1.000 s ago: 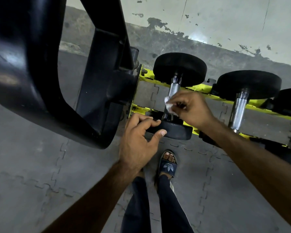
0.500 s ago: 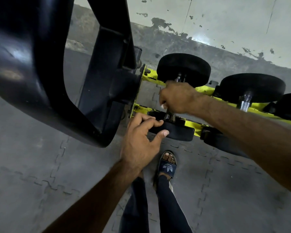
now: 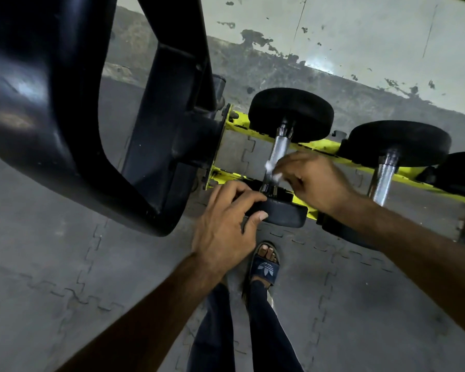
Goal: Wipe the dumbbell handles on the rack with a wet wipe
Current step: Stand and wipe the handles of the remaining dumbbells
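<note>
Wet wipe [image 3: 273, 171]: small white wad, pressed against the lower part of the knurled steel handle [image 3: 278, 149] of the leftmost dumbbell [image 3: 290, 114] on the yellow rack [image 3: 320, 146]. Only two white scraps show; the rest is buried in the grip.

Right hand [image 3: 314, 181]: fingers [image 3: 287, 163] bunched and clenched on the wipe, pinching it to the bar. Slightly blurred, so I cannot tell whether they wrap fully round the bar.

Left hand [image 3: 226, 224]: fingers [image 3: 234, 193] curled over the top edge of the dumbbell's near head [image 3: 285, 210], thumb braced on its outer face, a firm grasp.

Foot of the handle, where it meets the near head, is hidden behind both hands.

Second dumbbell [image 3: 395, 142] sits just to the right on the same rails; its near head is largely covered by the right forearm. A third is cut off at the right edge.

Big glossy black frame [image 3: 65, 116] fills the left side, its top out of view. Grey interlocking floor mats [image 3: 360, 304] below; one sandal [image 3: 263, 267] beneath the hands.
</note>
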`<act>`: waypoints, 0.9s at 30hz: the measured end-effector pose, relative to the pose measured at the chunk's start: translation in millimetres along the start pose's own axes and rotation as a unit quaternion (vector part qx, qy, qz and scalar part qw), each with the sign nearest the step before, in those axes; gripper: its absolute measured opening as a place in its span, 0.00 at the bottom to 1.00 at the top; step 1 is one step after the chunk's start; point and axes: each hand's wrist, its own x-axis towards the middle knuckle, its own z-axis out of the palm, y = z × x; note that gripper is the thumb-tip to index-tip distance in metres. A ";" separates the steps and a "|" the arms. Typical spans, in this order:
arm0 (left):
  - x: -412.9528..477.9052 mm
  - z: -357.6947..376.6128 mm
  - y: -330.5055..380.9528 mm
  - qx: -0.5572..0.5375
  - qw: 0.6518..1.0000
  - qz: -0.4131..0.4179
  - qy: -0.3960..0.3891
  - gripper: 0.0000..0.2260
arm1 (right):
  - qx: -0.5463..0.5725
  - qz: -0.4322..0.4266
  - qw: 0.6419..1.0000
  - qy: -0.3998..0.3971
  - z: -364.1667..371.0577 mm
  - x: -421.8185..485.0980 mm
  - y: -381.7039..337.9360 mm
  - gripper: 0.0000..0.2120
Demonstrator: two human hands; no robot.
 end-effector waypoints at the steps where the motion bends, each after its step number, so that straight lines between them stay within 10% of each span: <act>1: -0.2 0.9 0.5 0.005 1.000 0.010 0.001 0.12 | 0.012 0.034 0.999 0.040 0.1 4.1 6.0 0.13; 4: -0.1 1.7 0.5 -0.004 1.000 0.008 0.003 0.11 | 0.055 0.072 0.990 0.110 3.5 16.3 11.2 0.10; 9: 3.2 -0.2 -2.5 -0.014 1.000 0.010 0.003 0.10 | -0.140 -0.041 0.970 -0.196 0.0 36.5 -21.8 0.13; 18: 4.8 -1.3 -3.0 -0.015 1.000 0.008 -0.002 0.09 | -0.211 -0.008 0.936 -0.281 -13.8 67.1 -51.2 0.06; 23: 3.6 1.9 -4.6 -0.012 1.000 0.011 0.009 0.09 | -0.023 0.110 0.991 -0.071 -6.3 31.2 -18.4 0.04; 27: 2.5 2.2 -3.0 -0.012 1.000 0.012 0.013 0.09 | 0.224 0.324 0.906 0.152 12.3 9.1 -22.4 0.07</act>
